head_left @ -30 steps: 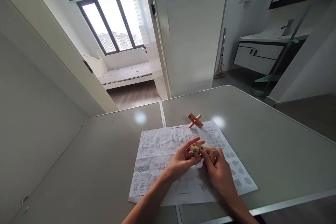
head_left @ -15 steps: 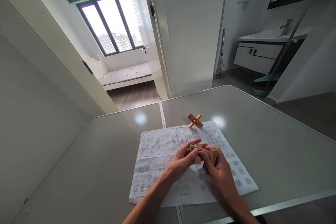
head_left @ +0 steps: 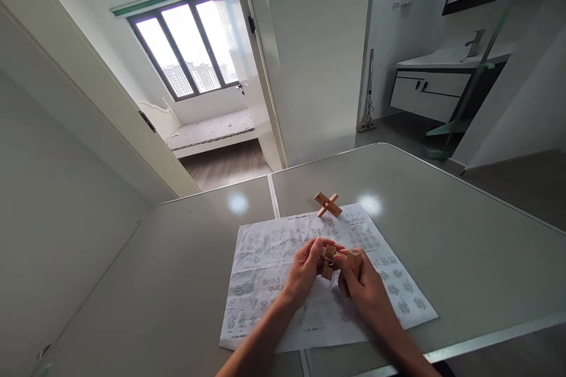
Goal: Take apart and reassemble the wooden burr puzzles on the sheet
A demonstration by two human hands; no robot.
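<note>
Between my two hands, above the paper sheet, is a wooden burr puzzle [head_left: 328,271] made of interlocking blocks. My left hand [head_left: 304,268] wraps round its left side, thumb on top and fingers behind. My right hand [head_left: 361,278] grips the right side, with the thumb pressed on a block and a squared wooden piece [head_left: 354,259] standing up by the fingers. How the pieces join is partly hidden by my fingers. Beyond my hands, a cross of wooden puzzle pieces [head_left: 328,204] rests at the top edge of the printed instruction sheet [head_left: 252,271].
The sheet lies on a grey table [head_left: 177,288] with a pale seam across it. Past the table are a doorway to a bed [head_left: 212,129], a white door [head_left: 309,59], a mop [head_left: 368,94] and a washbasin cabinet [head_left: 428,91].
My left thumb has shifted and the fingers have closed further round the puzzle's left side. The held blocks are turned slightly. The wooden cross stays in place; the view has tilted a little.
</note>
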